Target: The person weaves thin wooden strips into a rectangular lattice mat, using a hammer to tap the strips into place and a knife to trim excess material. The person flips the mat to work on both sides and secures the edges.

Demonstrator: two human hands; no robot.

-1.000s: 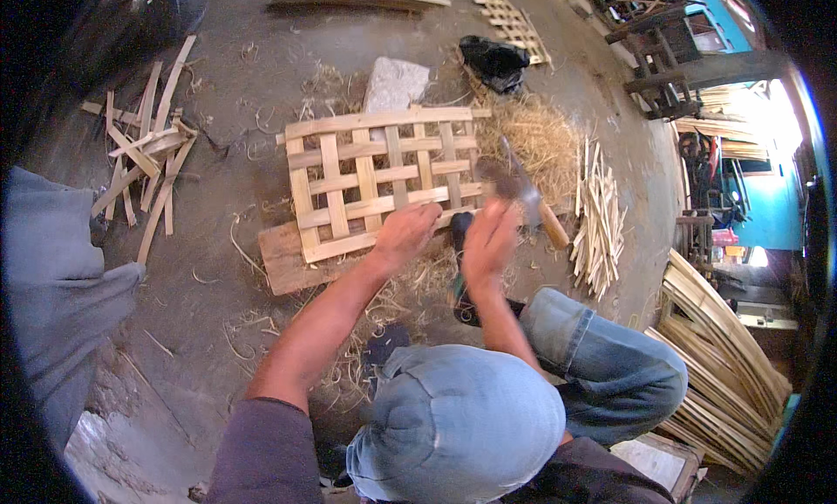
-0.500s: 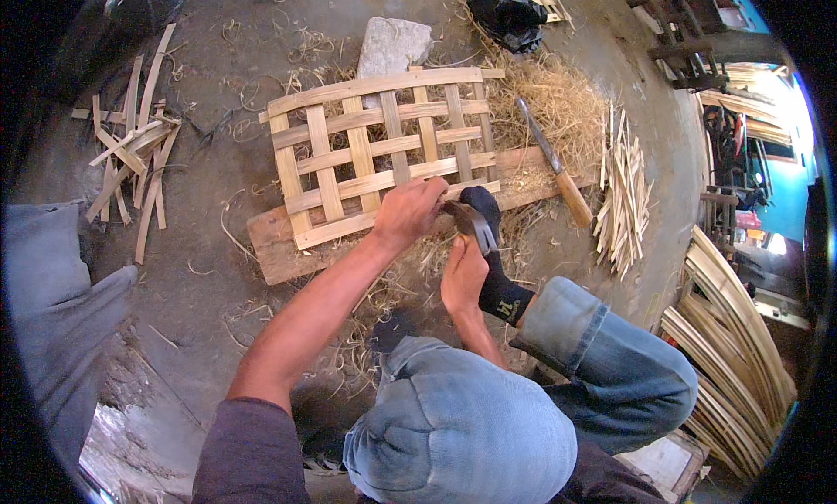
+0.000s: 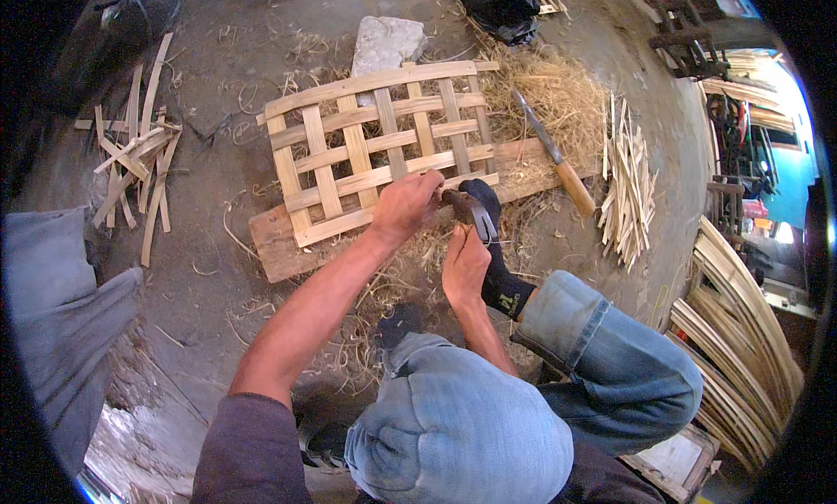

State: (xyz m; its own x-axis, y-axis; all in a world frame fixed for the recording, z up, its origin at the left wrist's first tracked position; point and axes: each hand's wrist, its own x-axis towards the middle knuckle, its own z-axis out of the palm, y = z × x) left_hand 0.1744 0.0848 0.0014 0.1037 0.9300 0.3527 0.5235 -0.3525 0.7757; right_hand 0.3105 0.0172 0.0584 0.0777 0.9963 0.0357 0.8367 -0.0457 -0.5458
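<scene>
A woven lattice panel of flat pale wooden strips lies tilted in front of me, its near edge over a wooden plank. My left hand is closed at the panel's near edge, towards its right corner. Whatever its fingertips pinch there is hidden. A claw hammer is gripped in my right hand, the striking end of its head close beside the left fingertips and the claw pointing back towards me. My black-socked foot rests just right of the hammer, by the panel's corner.
A wooden-handled knife lies across the plank beside straw-like shavings. Loose strips lie in piles at right and left. Beyond the panel are a pale stone block and a black plastic bag. Long curved strips stand far right.
The hammer's head has shifted and turned slightly beside the left fingertips. Both hands keep nearly the same place, and the panel stays put apart from a small shift of the whole view.
</scene>
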